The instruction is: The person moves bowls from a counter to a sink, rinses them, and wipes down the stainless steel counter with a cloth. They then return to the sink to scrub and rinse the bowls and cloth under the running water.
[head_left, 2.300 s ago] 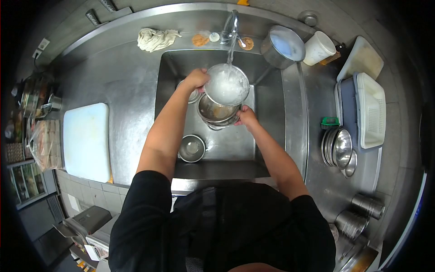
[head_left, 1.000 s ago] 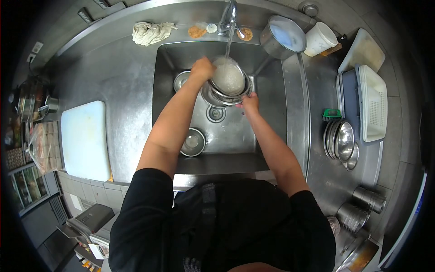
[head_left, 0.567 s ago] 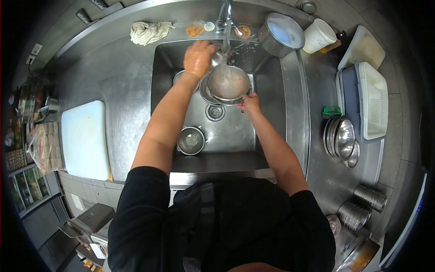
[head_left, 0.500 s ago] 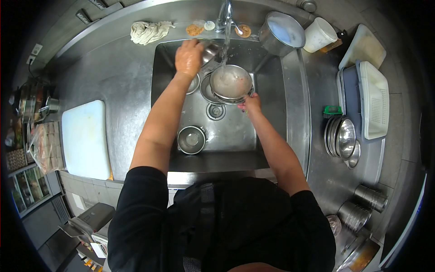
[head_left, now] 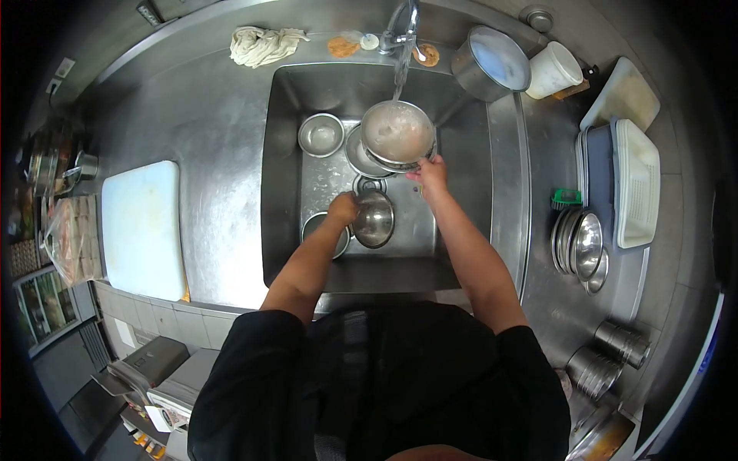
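My left hand (head_left: 344, 208) grips the edge of a steel bowl (head_left: 375, 220) near the front of the sink (head_left: 415, 261). That bowl is tilted, and it partly covers the drain. Under the running tap (head_left: 399, 46), a bowl full of cloudy water (head_left: 396, 132) rests on other metalware. At its near right rim, my right hand (head_left: 432, 175) pinches the edge. Another steel bowl (head_left: 361, 154) sits partly beneath the full one. A small bowl (head_left: 321, 135) stands at the back left of the sink. Behind my left forearm, one more bowl (head_left: 314, 224) is partly hidden.
A white cutting board (head_left: 142, 229) lies on the left counter, with a cloth (head_left: 265, 46) behind the sink. A tall pot (head_left: 496, 65) and a white bucket (head_left: 555, 71) stand back right. Stacked bowls (head_left: 578, 244), a green brush (head_left: 566, 198) and a white basket (head_left: 638, 184) occupy the right side.
My left hand has brought its bowl from the back of the sink, beside the water stream, down toward the front. My right hand stays at the full bowl's rim. The view has shifted slightly.
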The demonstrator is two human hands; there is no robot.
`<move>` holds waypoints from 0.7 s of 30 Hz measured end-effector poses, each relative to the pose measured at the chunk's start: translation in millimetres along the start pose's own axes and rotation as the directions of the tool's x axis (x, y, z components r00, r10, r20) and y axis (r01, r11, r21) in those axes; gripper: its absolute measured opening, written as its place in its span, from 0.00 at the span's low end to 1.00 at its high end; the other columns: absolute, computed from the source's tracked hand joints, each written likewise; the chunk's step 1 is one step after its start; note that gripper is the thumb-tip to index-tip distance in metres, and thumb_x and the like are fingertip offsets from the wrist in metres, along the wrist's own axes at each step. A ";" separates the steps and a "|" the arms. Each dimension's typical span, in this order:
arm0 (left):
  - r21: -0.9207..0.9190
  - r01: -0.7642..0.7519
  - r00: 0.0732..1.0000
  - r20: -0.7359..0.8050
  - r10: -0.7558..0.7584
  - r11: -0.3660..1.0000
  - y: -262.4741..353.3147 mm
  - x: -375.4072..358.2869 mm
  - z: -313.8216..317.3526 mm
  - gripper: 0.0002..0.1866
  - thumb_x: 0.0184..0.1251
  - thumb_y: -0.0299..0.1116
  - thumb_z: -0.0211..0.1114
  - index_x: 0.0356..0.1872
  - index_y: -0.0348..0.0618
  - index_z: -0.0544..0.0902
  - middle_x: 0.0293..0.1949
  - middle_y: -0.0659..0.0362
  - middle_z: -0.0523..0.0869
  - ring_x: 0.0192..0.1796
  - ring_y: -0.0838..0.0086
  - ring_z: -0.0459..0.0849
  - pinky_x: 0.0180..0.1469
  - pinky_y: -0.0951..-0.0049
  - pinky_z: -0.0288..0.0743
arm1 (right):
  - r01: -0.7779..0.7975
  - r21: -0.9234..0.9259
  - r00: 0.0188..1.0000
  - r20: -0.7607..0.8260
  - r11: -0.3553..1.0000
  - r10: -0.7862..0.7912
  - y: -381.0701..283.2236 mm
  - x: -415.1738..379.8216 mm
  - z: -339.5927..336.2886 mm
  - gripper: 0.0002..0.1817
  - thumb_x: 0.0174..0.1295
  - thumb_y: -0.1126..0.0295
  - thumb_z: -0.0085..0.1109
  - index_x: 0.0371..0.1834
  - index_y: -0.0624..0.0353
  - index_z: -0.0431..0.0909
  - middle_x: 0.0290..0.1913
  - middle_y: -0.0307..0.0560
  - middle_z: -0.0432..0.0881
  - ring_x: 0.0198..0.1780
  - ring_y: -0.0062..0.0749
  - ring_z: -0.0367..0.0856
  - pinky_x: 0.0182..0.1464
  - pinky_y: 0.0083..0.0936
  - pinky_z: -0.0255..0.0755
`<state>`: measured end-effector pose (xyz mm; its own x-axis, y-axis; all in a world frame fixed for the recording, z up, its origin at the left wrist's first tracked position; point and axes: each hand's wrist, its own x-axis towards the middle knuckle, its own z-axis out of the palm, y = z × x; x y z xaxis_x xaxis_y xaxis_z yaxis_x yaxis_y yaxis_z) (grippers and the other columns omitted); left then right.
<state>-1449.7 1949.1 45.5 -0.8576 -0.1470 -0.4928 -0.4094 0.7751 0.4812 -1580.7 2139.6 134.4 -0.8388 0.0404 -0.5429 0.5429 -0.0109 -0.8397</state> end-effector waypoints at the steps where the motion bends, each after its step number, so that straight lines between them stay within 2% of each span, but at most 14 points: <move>1: -0.034 -0.002 0.999 0.037 0.004 0.999 2.2 1.0 4.8 0.15 0.54 0.38 0.62 0.42 0.43 0.81 0.43 0.46 0.83 0.48 0.52 0.81 0.52 0.56 0.74 | 0.003 -0.003 1.000 0.002 1.000 -0.003 0.3 -1.6 0.8 0.05 0.60 0.78 0.47 0.39 0.63 0.65 0.34 0.53 0.76 0.25 0.37 0.79 0.27 0.32 0.82; 2: -0.067 -0.006 0.997 0.073 0.011 0.998 2.6 4.8 8.9 0.15 0.54 0.38 0.62 0.41 0.42 0.81 0.43 0.46 0.83 0.48 0.51 0.81 0.52 0.56 0.74 | 0.001 0.002 1.000 0.009 1.000 -0.001 0.1 -2.6 1.1 0.04 0.61 0.78 0.47 0.38 0.62 0.65 0.33 0.53 0.75 0.26 0.37 0.79 0.26 0.32 0.82; 3: -0.082 -0.084 0.992 0.092 0.091 0.993 -1.2 10.5 9.3 0.17 0.59 0.43 0.59 0.38 0.40 0.82 0.40 0.44 0.83 0.46 0.50 0.81 0.51 0.55 0.73 | -0.003 0.007 1.000 0.013 1.000 0.003 0.4 -4.1 -0.6 0.03 0.61 0.78 0.47 0.36 0.62 0.65 0.33 0.52 0.75 0.26 0.36 0.79 0.26 0.31 0.82; 4: -0.086 -0.086 0.991 0.093 0.094 0.993 -4.1 19.8 8.2 0.17 0.59 0.43 0.59 0.38 0.40 0.82 0.40 0.44 0.83 0.46 0.50 0.81 0.51 0.55 0.73 | -0.002 0.004 1.000 0.009 1.000 0.002 1.1 -5.6 -2.6 0.03 0.61 0.78 0.47 0.36 0.62 0.65 0.33 0.52 0.75 0.26 0.36 0.79 0.26 0.31 0.82; 6: -0.419 0.028 0.972 -0.201 -0.123 0.908 -4.5 45.6 -3.2 0.22 0.64 0.50 0.54 0.36 0.38 0.81 0.39 0.43 0.83 0.45 0.48 0.81 0.49 0.54 0.73 | 0.016 0.023 1.000 -0.006 1.000 -0.015 -0.1 -9.0 -3.1 0.02 0.61 0.78 0.47 0.35 0.62 0.65 0.32 0.51 0.75 0.25 0.35 0.79 0.26 0.30 0.82; 8: -0.646 0.044 0.956 -0.195 -0.221 0.762 29.6 45.2 -69.7 0.26 0.68 0.53 0.48 0.36 0.37 0.81 0.40 0.42 0.83 0.46 0.49 0.81 0.49 0.55 0.73 | 0.049 -0.002 0.999 -0.017 0.999 -0.049 3.0 -8.7 -5.0 0.02 0.62 0.78 0.47 0.34 0.62 0.65 0.32 0.50 0.75 0.25 0.36 0.79 0.26 0.30 0.82; 10: -0.473 -0.091 0.927 -0.361 -0.099 0.877 71.1 31.9 -122.8 0.21 0.68 0.47 0.49 0.39 0.37 0.80 0.41 0.42 0.83 0.47 0.50 0.81 0.50 0.56 0.72 | 0.084 -0.031 0.996 -0.022 0.996 -0.085 4.3 -9.9 -5.4 0.02 0.62 0.78 0.47 0.34 0.62 0.65 0.32 0.50 0.75 0.25 0.36 0.80 0.26 0.30 0.82; 11: -0.473 -0.092 0.926 -0.363 -0.099 0.876 81.6 33.4 -135.0 0.21 0.68 0.47 0.49 0.39 0.37 0.80 0.41 0.42 0.83 0.47 0.50 0.81 0.50 0.56 0.72 | 0.094 -0.035 0.995 -0.016 0.995 -0.095 3.1 -10.8 -4.4 0.03 0.62 0.78 0.48 0.33 0.62 0.65 0.32 0.50 0.75 0.26 0.36 0.80 0.25 0.29 0.82; 13: -0.056 -0.092 0.957 -0.281 0.073 0.994 93.5 42.0 -151.1 0.17 0.67 0.41 0.50 0.44 0.38 0.78 0.44 0.43 0.83 0.49 0.52 0.81 0.52 0.56 0.72 | 0.109 -0.042 0.994 -0.008 0.993 -0.110 1.9 -11.8 -2.4 0.03 0.62 0.78 0.48 0.33 0.62 0.65 0.32 0.50 0.75 0.26 0.37 0.81 0.25 0.29 0.82; 14: -0.059 -0.094 0.956 -0.283 0.074 0.994 93.6 53.9 -151.9 0.17 0.67 0.41 0.50 0.44 0.38 0.78 0.44 0.43 0.83 0.49 0.52 0.81 0.52 0.56 0.72 | 0.105 -0.070 0.994 -0.015 0.992 -0.106 3.5 -11.3 -2.6 0.03 0.61 0.78 0.49 0.33 0.63 0.65 0.32 0.50 0.75 0.26 0.37 0.81 0.24 0.28 0.82; 16: 0.020 -0.024 0.944 -0.328 0.029 1.000 92.7 76.3 -146.2 0.15 0.63 0.39 0.53 0.46 0.45 0.77 0.43 0.45 0.83 0.49 0.53 0.81 0.49 0.57 0.74 | 0.102 -0.097 0.994 -0.024 0.990 -0.105 5.7 -9.1 -4.1 0.03 0.61 0.78 0.49 0.33 0.63 0.66 0.33 0.51 0.76 0.27 0.38 0.81 0.24 0.28 0.82; 17: 0.021 -0.025 0.945 -0.327 0.031 0.999 101.8 68.1 -153.1 0.15 0.63 0.39 0.53 0.46 0.45 0.77 0.43 0.45 0.83 0.49 0.53 0.81 0.49 0.57 0.74 | 0.113 -0.075 0.993 -0.015 0.991 -0.115 7.7 -8.0 -4.4 0.03 0.61 0.78 0.49 0.33 0.63 0.65 0.33 0.51 0.76 0.26 0.38 0.81 0.24 0.28 0.82; 19: 0.113 -0.041 0.923 -0.375 0.081 0.993 128.8 41.9 -175.6 0.13 0.66 0.33 0.48 0.46 0.42 0.78 0.46 0.47 0.82 0.51 0.56 0.81 0.50 0.59 0.76 | 0.121 -0.048 0.993 -0.005 0.991 -0.121 9.9 -8.7 -1.4 0.03 0.61 0.78 0.49 0.33 0.63 0.65 0.33 0.51 0.75 0.25 0.38 0.81 0.23 0.28 0.82; 21: 0.187 -0.026 0.920 -0.380 0.097 0.982 129.7 47.0 -173.9 0.13 0.67 0.32 0.47 0.47 0.43 0.78 0.47 0.48 0.81 0.51 0.56 0.81 0.49 0.60 0.77 | 0.142 -0.048 0.989 -0.021 0.989 -0.143 8.4 -12.5 3.5 0.04 0.60 0.78 0.50 0.31 0.62 0.64 0.30 0.50 0.75 0.21 0.37 0.80 0.20 0.26 0.78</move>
<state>-1597.2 1935.9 210.8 -0.9469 -0.2934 -0.1314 -0.3213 0.8798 0.3503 -1565.8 2135.5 134.1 -0.9070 0.0623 -0.4165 0.4194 0.0434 -0.9068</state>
